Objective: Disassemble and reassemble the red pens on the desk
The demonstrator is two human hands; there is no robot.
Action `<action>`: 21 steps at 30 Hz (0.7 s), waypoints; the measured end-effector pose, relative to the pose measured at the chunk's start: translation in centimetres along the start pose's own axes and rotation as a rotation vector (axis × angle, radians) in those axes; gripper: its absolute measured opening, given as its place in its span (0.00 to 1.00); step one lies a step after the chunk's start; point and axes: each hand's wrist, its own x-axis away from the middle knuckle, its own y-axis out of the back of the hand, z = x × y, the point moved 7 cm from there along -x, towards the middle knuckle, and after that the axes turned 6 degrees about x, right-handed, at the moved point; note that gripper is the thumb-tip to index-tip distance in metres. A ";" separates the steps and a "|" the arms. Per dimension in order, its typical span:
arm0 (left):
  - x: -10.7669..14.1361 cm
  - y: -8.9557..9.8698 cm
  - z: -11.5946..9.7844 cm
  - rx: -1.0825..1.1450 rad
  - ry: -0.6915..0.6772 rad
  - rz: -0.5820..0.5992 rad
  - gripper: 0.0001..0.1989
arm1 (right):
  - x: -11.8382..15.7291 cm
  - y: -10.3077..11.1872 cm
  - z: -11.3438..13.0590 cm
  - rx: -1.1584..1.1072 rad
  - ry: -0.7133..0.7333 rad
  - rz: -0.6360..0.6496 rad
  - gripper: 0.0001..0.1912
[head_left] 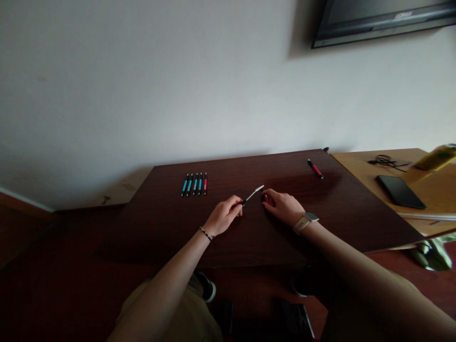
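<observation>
My left hand [225, 212] is closed on the black end of a pen, and its bare white refill [255, 192] sticks out up and to the right. In my right hand [284, 205] is a red pen barrel [267, 199], pinched between thumb and fingers and partly covered by them. The refill's tip lies close to the right fingertips, apart from the barrel. Left of the hands, several blue pens [190, 185] lie side by side in a row, with one red pen [205, 184] at the row's right end. Another red pen [315, 168] rests alone at the far right.
The dark wooden table [228, 247] backs onto a pale wall. At right, a lighter desk [438, 187] bears a black phone [401, 191], a coiled cable [386, 161] and a yellow object [437, 156]. A screen [388, 23] hangs above.
</observation>
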 end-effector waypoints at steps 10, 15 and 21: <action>0.1 0.1 -0.1 0.011 -0.003 0.008 0.09 | 0.0 2.7 -0.7 -0.442 -0.008 -0.219 0.15; 0.2 0.0 0.2 0.004 0.008 0.002 0.09 | -0.4 3.1 -0.1 -0.868 0.021 -0.157 0.20; 0.1 0.0 0.2 -0.005 0.009 0.001 0.09 | -0.9 2.7 0.2 -0.968 0.051 -0.169 0.22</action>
